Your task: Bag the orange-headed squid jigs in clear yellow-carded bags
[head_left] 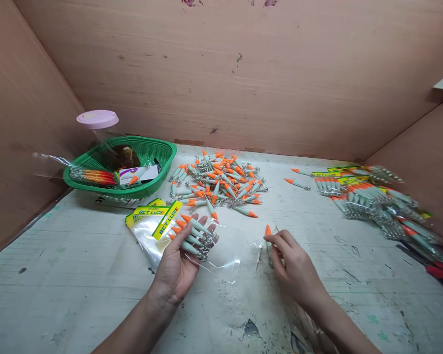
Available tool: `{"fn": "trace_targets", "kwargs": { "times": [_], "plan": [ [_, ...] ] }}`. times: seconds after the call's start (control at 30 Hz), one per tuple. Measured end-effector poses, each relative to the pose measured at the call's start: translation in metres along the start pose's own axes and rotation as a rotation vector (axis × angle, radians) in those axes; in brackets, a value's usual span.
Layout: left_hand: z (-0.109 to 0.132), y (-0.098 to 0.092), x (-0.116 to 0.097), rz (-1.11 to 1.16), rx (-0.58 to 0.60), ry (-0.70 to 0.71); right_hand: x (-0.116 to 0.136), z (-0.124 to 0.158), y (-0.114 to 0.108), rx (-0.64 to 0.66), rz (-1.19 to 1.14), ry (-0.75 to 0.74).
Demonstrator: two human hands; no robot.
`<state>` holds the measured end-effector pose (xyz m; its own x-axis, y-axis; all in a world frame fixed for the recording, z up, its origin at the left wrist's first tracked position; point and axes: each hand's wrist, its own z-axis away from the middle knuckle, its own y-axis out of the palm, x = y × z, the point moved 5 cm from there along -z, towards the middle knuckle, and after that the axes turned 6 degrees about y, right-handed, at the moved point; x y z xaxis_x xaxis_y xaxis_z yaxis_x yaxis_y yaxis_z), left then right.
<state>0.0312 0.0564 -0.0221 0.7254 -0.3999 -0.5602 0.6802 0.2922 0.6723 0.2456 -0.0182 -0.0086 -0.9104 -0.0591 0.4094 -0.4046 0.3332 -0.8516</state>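
Observation:
My left hand (177, 263) lies palm up, fingers curled round several pale green lures with orange tips (192, 233) that rest across its fingers. Just left of it lie clear bags with yellow "BCT LURE" headers (153, 219). My right hand (293, 263) pinches a single orange-tipped lure (268, 235) between thumb and fingers, low over the table. A clear plastic bag (229, 255) lies flat between the two hands. Beyond them sits a loose heap of the same lures (221, 184).
A green basket (162, 150) at the back left holds a pink-lidded jar (98, 119), packed lures and a small box. Filled lure packs (376, 201) are piled at the right, with red-handled pliers (441, 273) beside them. Brown board walls enclose the worn white table (77, 275).

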Motion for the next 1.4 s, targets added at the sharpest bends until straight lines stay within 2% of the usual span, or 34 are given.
{"fn": "trace_targets", "kwargs": {
  "times": [0.07, 0.17, 0.23, 0.47, 0.57, 0.67, 0.8, 0.9, 1.0, 1.07, 1.23, 1.4],
  "plan": [
    [0.0, -0.001, 0.001, -0.013, 0.004, -0.002, -0.008, 0.01, -0.01, 0.047, -0.053, 0.014],
    [0.0, 0.0, 0.003, -0.012, -0.003, -0.028, -0.021, 0.024, -0.017, 0.233, -0.133, 0.01],
    [0.001, 0.001, 0.004, -0.011, -0.015, -0.038, -0.027, 0.031, -0.017, 0.278, -0.147, 0.012],
    [0.004, 0.0, 0.007, -0.033, -0.009, -0.046, -0.027, 0.037, -0.01, 0.136, -0.123, -0.037],
    [0.004, -0.001, 0.009, -0.045, -0.016, -0.053, -0.023, 0.04, -0.012, 0.116, -0.173, -0.028],
    [0.003, 0.0, 0.012, -0.048, -0.014, -0.067, -0.012, 0.043, -0.023, 0.135, -0.282, -0.009],
    [0.005, -0.001, 0.017, -0.058, -0.01, -0.103, 0.022, 0.045, -0.048, 0.155, -0.359, -0.149],
    [0.007, -0.002, 0.022, -0.076, 0.015, -0.136, 0.051, 0.042, -0.061, 0.23, -0.307, -0.286],
    [0.01, -0.002, 0.025, -0.096, 0.041, -0.158, 0.069, 0.038, -0.062, 0.29, -0.191, -0.379],
    [0.012, -0.001, 0.025, -0.104, 0.047, -0.167, 0.074, 0.035, -0.057, 0.26, -0.118, -0.408],
    [0.015, 0.002, 0.026, -0.106, 0.049, -0.182, 0.07, 0.033, -0.046, 0.067, -0.038, -0.426],
    [0.016, 0.002, 0.03, -0.101, 0.076, -0.202, 0.062, 0.034, -0.036, 0.013, -0.126, -0.361]
  ]
}}
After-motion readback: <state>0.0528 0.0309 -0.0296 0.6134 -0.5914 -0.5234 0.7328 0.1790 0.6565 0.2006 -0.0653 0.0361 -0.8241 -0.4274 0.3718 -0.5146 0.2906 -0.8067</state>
